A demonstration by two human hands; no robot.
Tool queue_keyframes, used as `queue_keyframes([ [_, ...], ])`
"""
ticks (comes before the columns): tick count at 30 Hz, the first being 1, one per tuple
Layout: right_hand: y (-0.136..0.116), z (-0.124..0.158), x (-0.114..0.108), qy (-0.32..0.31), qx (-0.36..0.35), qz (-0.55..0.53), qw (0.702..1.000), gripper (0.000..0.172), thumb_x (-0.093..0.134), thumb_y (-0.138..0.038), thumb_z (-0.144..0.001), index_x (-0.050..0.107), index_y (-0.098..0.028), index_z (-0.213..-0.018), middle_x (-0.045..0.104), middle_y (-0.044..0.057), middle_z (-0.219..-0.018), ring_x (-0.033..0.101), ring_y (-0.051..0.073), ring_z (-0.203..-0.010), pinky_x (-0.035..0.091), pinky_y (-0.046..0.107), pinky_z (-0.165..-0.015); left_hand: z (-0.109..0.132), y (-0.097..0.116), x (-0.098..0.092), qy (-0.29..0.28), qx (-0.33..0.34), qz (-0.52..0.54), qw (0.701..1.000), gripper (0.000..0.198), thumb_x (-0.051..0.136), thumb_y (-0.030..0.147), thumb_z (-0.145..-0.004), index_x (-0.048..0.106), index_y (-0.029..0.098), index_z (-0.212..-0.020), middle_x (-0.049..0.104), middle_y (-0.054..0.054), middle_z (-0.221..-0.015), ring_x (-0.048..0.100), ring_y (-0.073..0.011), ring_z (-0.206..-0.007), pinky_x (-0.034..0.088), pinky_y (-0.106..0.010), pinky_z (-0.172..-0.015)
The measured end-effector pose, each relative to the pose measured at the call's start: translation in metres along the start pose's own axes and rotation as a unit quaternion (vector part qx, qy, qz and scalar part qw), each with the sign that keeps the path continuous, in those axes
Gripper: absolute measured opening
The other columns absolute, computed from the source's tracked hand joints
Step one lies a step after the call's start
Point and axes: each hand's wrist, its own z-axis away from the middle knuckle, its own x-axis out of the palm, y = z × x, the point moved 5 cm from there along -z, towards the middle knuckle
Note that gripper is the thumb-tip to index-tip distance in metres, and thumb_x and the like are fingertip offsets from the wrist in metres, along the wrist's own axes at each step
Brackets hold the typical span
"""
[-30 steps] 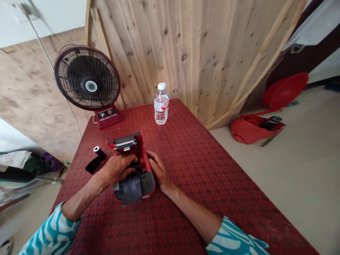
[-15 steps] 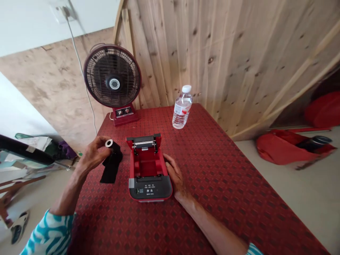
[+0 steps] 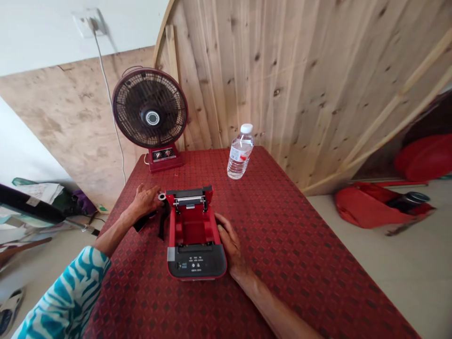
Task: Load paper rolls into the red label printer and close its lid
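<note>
A small red and dark-grey label printer point(image 3: 196, 261) rests on the table with its lid raised, its red inner bay exposed. My right hand point(image 3: 231, 242) grips the printer's right side, fingers along the wall. To the left of the raised lid, my left hand point(image 3: 145, 200) has its fingertips at a black roll point(image 3: 163, 212) with a pale hollow core facing up. A loose black tail hangs from the roll, and dark material also shows under the hand. Part of the roll is hidden behind the fingers.
A red patterned cloth covers the table point(image 3: 282, 254). At the back stand a dark red fan point(image 3: 150, 110) and a water bottle point(image 3: 240, 153). A wooden plank wall point(image 3: 300, 70) rises behind. An orange-red bag point(image 3: 360, 205) lies on the floor at right.
My left hand has carried the black roll rightward and slightly down, closer to the printer's lid. The right hand keeps hold of the printer. The camera view has shifted slightly.
</note>
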Motion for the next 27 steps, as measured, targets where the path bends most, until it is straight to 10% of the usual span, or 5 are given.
queue_keyframes([
  [8, -0.001, -0.001, 0.002, 0.003, 0.009, -0.005, 1.0, 0.042, 0.05, -0.052, -0.089, 0.059, -0.029, -0.123, 0.06, 0.003, -0.133, 0.051, 0.024, -0.127, 0.034, 0.043, -0.114, 0.035, -0.077, -0.017, 0.019, -0.05, 0.342, 0.938, 0.074, 0.062, 0.065, -0.074, 0.054, 0.015, -0.128, 0.061, -0.018, -0.133, 0.055, -0.0309, -0.125, 0.046, -0.045, -0.103],
  [14, 0.0, -0.003, 0.002, 0.005, -0.019, -0.002, 1.0, 0.041, 0.051, -0.051, -0.089, 0.061, -0.028, -0.121, 0.061, 0.004, -0.13, 0.053, 0.023, -0.125, 0.037, 0.043, -0.112, 0.035, -0.074, 0.028, -0.033, -0.068, 0.395, 0.916, 0.077, 0.072, 0.065, -0.062, 0.061, 0.017, -0.121, 0.072, -0.011, -0.115, 0.066, -0.0303, -0.108, 0.053, -0.043, -0.094],
  [18, -0.004, -0.003, 0.003, -0.001, -0.034, 0.001, 0.999, 0.039, 0.049, -0.049, -0.09, 0.06, -0.029, -0.121, 0.062, 0.003, -0.129, 0.054, 0.022, -0.124, 0.038, 0.042, -0.112, 0.038, -0.071, 0.021, 0.01, -0.085, 0.382, 0.92, 0.067, 0.072, 0.067, -0.061, 0.069, 0.015, -0.104, 0.075, -0.011, -0.099, 0.07, -0.0296, -0.091, 0.057, -0.038, -0.08],
  [22, -0.002, -0.005, 0.004, 0.001, -0.037, 0.0, 0.999, 0.037, 0.048, -0.047, -0.091, 0.06, -0.029, -0.121, 0.062, 0.002, -0.129, 0.054, 0.022, -0.124, 0.038, 0.041, -0.112, 0.066, -0.048, -0.019, 0.046, -0.069, 0.425, 0.901, 0.066, 0.075, 0.06, -0.066, 0.067, 0.015, -0.113, 0.075, -0.011, -0.099, 0.07, -0.0251, -0.084, 0.057, -0.033, -0.075],
  [27, 0.001, -0.008, 0.006, 0.003, -0.054, -0.002, 0.999, 0.037, 0.048, -0.046, -0.091, 0.06, -0.028, -0.121, 0.063, 0.003, -0.127, 0.055, 0.021, -0.122, 0.038, 0.041, -0.111, 0.092, 0.045, -0.056, -0.022, 0.12, 0.313, 0.942, 0.043, 0.069, 0.047, -0.081, 0.07, 0.02, -0.115, 0.074, -0.009, -0.106, 0.07, -0.0234, -0.091, 0.055, -0.032, -0.081],
])
